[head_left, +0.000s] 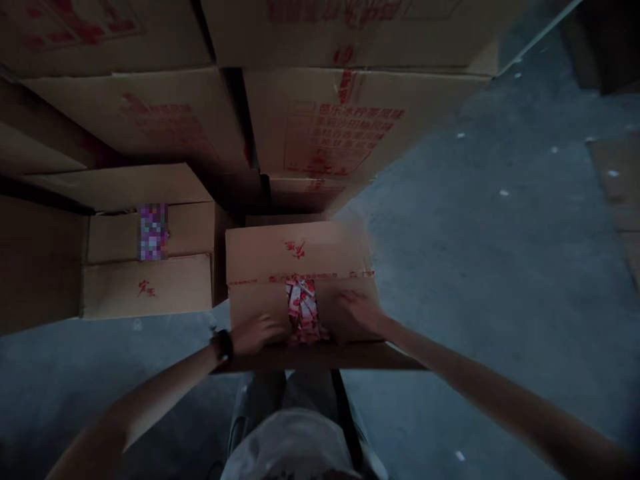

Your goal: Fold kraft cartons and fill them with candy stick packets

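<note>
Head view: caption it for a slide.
Left hand and right hand rest on a red-printed cardboard box beside stacked cartons.

the box near the middle is plain matt cardboard, with a glossy red-and-white printed strip of tape or wrapper on top. Floor looks like rough, dull grey concrete. Far stacked cartons are the same matt cardboard.

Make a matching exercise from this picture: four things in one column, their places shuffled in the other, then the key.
Things
1. left hand
2. right hand
3. dark wristband
4. red-and-white strip

Places
A. middle of the cardboard box top, between the hands
B. on the box top, right of the strip
C. round the left wrist
D. on the box top, left of the strip

Pairs: 1-D, 2-B, 3-C, 4-A
</note>
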`<state>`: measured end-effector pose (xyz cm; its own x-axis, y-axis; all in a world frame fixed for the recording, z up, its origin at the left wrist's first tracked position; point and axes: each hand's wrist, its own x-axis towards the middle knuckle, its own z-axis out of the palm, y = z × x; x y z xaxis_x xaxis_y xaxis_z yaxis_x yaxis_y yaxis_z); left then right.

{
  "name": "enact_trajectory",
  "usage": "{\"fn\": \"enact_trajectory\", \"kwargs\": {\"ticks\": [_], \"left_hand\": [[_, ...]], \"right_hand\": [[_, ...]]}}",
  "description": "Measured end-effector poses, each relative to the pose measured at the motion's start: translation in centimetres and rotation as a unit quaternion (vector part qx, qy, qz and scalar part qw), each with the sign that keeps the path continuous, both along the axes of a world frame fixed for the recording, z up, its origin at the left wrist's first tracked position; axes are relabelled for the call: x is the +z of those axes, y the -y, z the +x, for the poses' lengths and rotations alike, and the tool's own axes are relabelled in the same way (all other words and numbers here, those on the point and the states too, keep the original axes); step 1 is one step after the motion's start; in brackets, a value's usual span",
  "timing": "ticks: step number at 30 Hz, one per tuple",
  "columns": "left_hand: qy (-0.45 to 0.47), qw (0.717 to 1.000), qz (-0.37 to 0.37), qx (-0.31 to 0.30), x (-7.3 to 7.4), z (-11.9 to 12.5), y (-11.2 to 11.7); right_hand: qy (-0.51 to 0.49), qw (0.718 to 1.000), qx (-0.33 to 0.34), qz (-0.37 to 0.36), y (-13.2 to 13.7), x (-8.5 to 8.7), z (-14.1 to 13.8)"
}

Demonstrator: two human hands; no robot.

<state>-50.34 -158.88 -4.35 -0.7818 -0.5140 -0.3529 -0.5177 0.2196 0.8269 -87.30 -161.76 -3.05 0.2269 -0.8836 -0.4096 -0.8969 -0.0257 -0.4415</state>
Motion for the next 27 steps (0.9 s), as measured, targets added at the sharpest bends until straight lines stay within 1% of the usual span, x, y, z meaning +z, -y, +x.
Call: {"fn": "enact_trajectory", "kwargs": {"ticks": [1,2,3,4,6,7,8,9,11,13,15,17,19,21,23,24,25,27], "left_hand": [[-0.022,0.999,-0.02,-0.034,-0.5,-2.1,1.8],[-0.036,0.997,-0.029,-0.06,-1.1,-3.9,3.1],[-0.039,0.996,-0.037,-0.067,-1.8,-5.2,4.1],[-0.035,0.996,-0.036,-0.069,-2.4,-6.1,4.7],[-0.034,0.996,-0.019,-0.078,-3.1,-6.8,5.2],[-0.034,0.996,-0.014,-0.085,-3.2,-6.9,5.3],[-0.031,0.995,-0.014,-0.093,-3.0,-6.9,5.4],[-0.021,0.994,-0.018,-0.103,-2.5,-6.9,5.4],[0.017,0.992,-0.038,-0.119,-1.0,-7.1,5.7],[0.05,0.989,-0.065,-0.123,0.8,-7.0,5.9],[0.06,0.988,-0.087,-0.109,2.5,-6.2,6.1],[0.058,0.99,-0.097,-0.084,3.9,-4.4,5.9],[0.059,0.991,-0.106,-0.051,4.9,-1.7,5.2],[0.056,0.99,-0.13,0.007,5.8,1.5,4.2],[0.043,0.98,-0.171,0.091,6.5,4.1,3.2],[0.032,0.973,-0.186,0.13,6.9,5.0,2.8],[0.021,0.969,-0.189,0.16,7.2,5.5,2.6],[0.005,0.966,-0.158,0.205,7.8,5.7,2.8]], "right_hand": [[0.022,0.997,0.068,0.013,1.0,-1.4,1.4],[0.037,0.989,0.139,0.02,1.8,-2.5,2.4],[0.038,0.977,0.208,0.018,2.4,-3.2,3.0],[0.024,0.962,0.27,0.006,2.8,-3.6,3.4],[-0.032,0.934,0.354,-0.028,3.2,-3.6,3.7],[-0.062,0.924,0.376,-0.043,3.3,-3.3,3.8],[-0.085,0.919,0.382,-0.052,3.4,-3.0,4.0],[-0.102,0.916,0.385,-0.057,3.5,-2.5,4.2],[-0.122,0.912,0.386,-0.065,3.6,-1.6,5.0],[-0.135,0.917,0.367,-0.075,3.6,-0.7,5.9],[-0.143,0.929,0.331,-0.079,3.2,0.3,6.6],[-0.146,0.946,0.278,-0.082,2.6,1.6,6.7],[-0.147,0.965,0.199,-0.089,1.6,3.2,5.9],[-0.165,0.98,0.076,-0.075,0.5,4.9,3.9],[-0.185,0.981,-0.05,-0.018,-0.4,6.5,1.2],[-0.181,0.979,-0.093,0.011,-0.7,7.2,-0.2],[-0.165,0.979,-0.12,0.028,-1.0,7.8,-1.6],[-0.106,0.985,-0.137,0.013,-1.4,8.8,-3.9]]}}
